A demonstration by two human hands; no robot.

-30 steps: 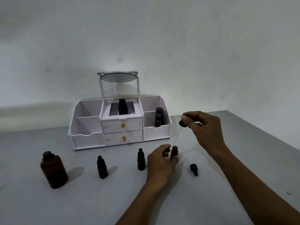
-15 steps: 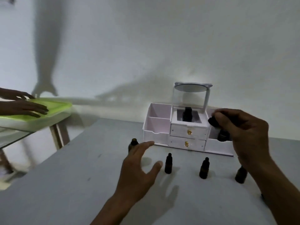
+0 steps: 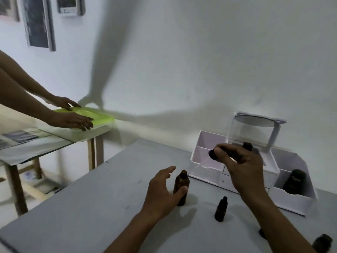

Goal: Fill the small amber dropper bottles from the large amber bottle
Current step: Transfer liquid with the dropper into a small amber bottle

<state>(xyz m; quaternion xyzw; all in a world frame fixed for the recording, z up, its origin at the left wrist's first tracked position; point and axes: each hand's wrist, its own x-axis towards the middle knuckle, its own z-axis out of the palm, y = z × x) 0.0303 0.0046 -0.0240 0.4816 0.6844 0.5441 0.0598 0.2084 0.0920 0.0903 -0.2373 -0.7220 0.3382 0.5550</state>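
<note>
I am at a grey counter [image 3: 94,212] by a white wall [image 3: 182,52]. On another table [image 3: 36,145] to the left, someone else's hands [image 3: 73,121] lie flat on a box with a green lid [image 3: 98,115]. The big amber bottle [image 3: 181,185] stands upright on the counter, its top open. I cannot tell what is inside. My left hand [image 3: 162,194] is right beside it, fingers straight and spread, thumb against its side. My right hand [image 3: 242,167] is up in the air, and its fingers pinch a black dropper cap [image 3: 212,155]. A small amber dropper bottle [image 3: 221,209] with its cap on stands near the big one. A second small bottle [image 3: 321,244] is at the bottom right. Behind sits a white box [image 3: 206,172] with a mirror [image 3: 259,121] on top and a dark bottle [image 3: 295,181] in its right part. A wide stretch of grey counter lies between the big bottle and the counter's left edge.
</note>
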